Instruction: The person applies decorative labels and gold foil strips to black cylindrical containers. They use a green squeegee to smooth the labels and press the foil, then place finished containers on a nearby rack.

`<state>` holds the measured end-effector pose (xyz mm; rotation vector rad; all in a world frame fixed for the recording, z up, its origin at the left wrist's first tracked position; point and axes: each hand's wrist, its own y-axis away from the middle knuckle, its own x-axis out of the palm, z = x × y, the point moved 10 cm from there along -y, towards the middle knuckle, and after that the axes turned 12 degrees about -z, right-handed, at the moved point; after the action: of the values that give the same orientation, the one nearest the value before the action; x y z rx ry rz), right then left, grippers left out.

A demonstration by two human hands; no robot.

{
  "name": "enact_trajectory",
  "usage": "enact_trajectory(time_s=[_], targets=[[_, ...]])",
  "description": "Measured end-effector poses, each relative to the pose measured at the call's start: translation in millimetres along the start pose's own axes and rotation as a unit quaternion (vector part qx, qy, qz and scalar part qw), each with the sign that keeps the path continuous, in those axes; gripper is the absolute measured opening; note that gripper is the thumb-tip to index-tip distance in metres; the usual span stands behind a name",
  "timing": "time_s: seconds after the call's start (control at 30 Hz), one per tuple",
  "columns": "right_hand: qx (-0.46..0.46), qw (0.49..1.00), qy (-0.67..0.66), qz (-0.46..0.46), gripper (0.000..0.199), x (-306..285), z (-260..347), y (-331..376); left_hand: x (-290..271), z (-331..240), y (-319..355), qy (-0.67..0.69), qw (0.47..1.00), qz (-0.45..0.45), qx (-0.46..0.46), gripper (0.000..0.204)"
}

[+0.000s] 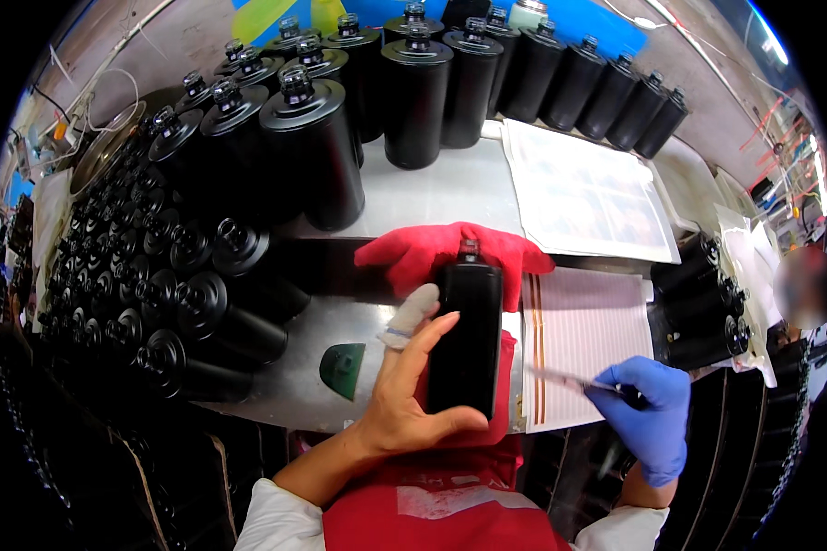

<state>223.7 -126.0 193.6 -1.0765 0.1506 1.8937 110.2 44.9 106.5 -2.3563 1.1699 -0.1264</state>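
A black bottle (467,344) with a clear glass neck lies in front of me on a folded red cloth (423,253), its neck pointing away. My left hand (404,390) holds it along its left side, the thumb near the bottle's base and the fingers higher up. One finger wears a whitish cover. To the right, my right hand (648,413) in a blue glove grips a thin, pale, pointed tool (560,377) whose exact kind I cannot make out. The tool's tip is apart from the bottle, over a striped sheet (588,335) with two brown lines.
Tall black bottles (418,101) stand along the back of the bench (377,197). Many more black bottles (207,303) are stacked at the left, and several lie at the right (698,326). A green scraper-like piece (343,370) rests on the metal surface. White printed sheets (583,193) lie at back right.
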Motion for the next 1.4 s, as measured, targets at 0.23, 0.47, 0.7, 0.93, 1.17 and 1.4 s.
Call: enact_trajectory(time_s=[0.23,0.47,0.7,0.93,1.17,1.4], targets=[[0.257,0.940,-0.200,0.104,0.016,34,3,5,12,-6,19,0.318,0.934,0.076,-0.146,0.072],[0.305,0.903,-0.278,0.123,0.025,126,-65,-11,-2,77,15,0.273,0.912,-0.103,-0.289,0.018],[0.318,0.888,-0.322,0.087,0.015,143,-91,-22,-8,93,-5,0.221,0.925,-0.179,-0.252,0.007],[0.343,0.876,-0.331,0.073,0.017,146,-88,-33,-12,104,-11,0.234,0.905,-0.204,-0.290,0.005],[0.344,0.879,-0.327,0.052,0.016,151,-93,-43,-14,112,-22,0.237,0.909,-0.215,-0.268,0.007],[0.344,0.881,-0.320,0.052,0.014,154,-95,-47,-9,123,-23,0.216,0.916,-0.200,-0.271,0.007]])
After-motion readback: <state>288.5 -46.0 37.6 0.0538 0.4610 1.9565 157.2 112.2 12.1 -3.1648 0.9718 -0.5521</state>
